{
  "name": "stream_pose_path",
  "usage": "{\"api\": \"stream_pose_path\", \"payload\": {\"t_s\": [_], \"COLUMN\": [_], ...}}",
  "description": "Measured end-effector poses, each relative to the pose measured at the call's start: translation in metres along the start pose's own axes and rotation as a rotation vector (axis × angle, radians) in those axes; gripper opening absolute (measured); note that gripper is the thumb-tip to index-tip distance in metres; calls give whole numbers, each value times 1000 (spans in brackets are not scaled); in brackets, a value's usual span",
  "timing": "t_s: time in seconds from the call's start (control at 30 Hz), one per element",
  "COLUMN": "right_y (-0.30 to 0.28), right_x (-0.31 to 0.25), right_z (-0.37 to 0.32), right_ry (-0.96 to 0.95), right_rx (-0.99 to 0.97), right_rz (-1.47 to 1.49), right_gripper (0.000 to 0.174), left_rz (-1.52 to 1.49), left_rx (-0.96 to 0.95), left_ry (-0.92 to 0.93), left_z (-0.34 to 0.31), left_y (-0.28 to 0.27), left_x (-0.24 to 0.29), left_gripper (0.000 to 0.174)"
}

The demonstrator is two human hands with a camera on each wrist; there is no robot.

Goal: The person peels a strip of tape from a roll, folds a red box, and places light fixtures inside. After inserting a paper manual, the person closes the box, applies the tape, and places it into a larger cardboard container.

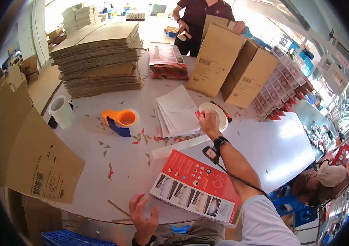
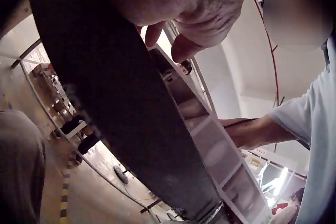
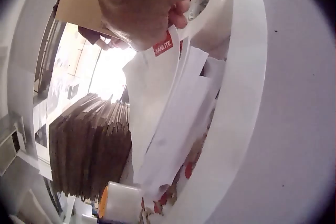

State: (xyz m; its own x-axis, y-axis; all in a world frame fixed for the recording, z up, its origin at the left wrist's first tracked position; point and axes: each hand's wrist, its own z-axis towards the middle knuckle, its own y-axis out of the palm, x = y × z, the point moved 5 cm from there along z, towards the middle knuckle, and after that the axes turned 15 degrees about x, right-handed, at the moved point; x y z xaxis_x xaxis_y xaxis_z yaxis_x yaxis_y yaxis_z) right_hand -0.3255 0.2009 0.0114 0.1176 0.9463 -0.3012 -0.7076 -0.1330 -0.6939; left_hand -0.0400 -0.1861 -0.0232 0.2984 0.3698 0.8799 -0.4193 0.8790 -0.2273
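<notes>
My right hand (image 1: 210, 123) pinches the red-marked corner of a white paper sheet (image 3: 152, 85) from the stack of white sheets (image 1: 176, 108). The red label (image 3: 163, 47) reads XANLITE. A white tape roll (image 1: 224, 119) lies beside and partly under that hand. Near the table's front edge, my left hand (image 1: 143, 215) is held with loosely bent fingers and nothing in them. To its right lies a flat red-and-white printed box (image 1: 199, 184) with photos on it. In the left wrist view, the left hand (image 2: 205, 14) is close to the box (image 2: 207, 150), whose dark side fills the middle.
Stacked flat cardboard (image 1: 96, 61) stands at the back left. An orange tape dispenser (image 1: 124, 119) and a clear film roll (image 1: 61, 111) sit at left, near an open carton (image 1: 39, 164). Tall cartons (image 1: 217, 57) and a person (image 1: 201, 16) are at the far side. Paper scraps litter the table (image 1: 88, 139).
</notes>
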Motion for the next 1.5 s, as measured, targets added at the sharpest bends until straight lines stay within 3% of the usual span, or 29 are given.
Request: {"api": "stream_pose_path", "payload": {"t_s": [0.07, 0.17, 0.27, 0.3, 0.4, 0.43, 0.53, 0.67, 0.77, 0.87, 0.9, 1.0, 1.1, 1.33, 1.43, 1.5], "right_y": [-1, -3, -18, -35, -98, -107, -123, -112, -111, -118, -101, -52, -10, 10, 0, -8], "right_x": [0, 0, -7, -16, -50, -56, -59, -65, -70, -72, -57, -20, 14, 40, 32, 22], "right_z": [9, 24, 27, 28, 21, 17, -1, 24, 56, 74, 76, 50, -2, -16, -22, -20], "right_ry": [-1, 94, 467, 454, 142, -43, -146, -215, -64, 279, 292, 444, 702, 437, 557, 619], "right_rx": [41, 96, -127, -107, 13, 144, 208, 307, 212, 12, -29, -175, -169, -179, -307, -288], "right_rz": [-24, 196, 844, 928, 763, 651, 647, 511, 672, 782, 823, 895, 934, 464, 615, 662], "right_gripper": [22, 20, 16, 12, 6, 2, 6, 5, 3, 3, 9, 11, 11, 15, 19, 20], "left_rz": [12, 27, 38, 35, 13, 2, 9, 56, 46, 76, 75, 70, 76, 79, 59, 53], "left_rx": [-10, 1, 6, 17, 36, 33, 19, 37, 46, 53, 55, 55, 24, 15, 27, 30], "left_ry": [-3, 8, 42, 37, 28, 23, 31, 38, -34, 13, 15, 38, 27, 55, 51, 50], "left_z": [-2, -2, -2, -3, -4, -4, -6, -4, -5, -4, -5, -2, -5, -3, -5, -4], "left_y": [0, 0, 0, 0, 2, 3, 2, 3, 4, 5, 5, 7, 6, 8, 6, 7], "left_x": [-3, 0, 3, 2, -1, -3, 0, 3, 5, 3, 3, 1, 4, 3, 3, 3], "left_gripper": [38, 33, 29, 29, 27, 26, 21, 17, 17, 18, 17, 16, 15, 15, 15, 15]}}
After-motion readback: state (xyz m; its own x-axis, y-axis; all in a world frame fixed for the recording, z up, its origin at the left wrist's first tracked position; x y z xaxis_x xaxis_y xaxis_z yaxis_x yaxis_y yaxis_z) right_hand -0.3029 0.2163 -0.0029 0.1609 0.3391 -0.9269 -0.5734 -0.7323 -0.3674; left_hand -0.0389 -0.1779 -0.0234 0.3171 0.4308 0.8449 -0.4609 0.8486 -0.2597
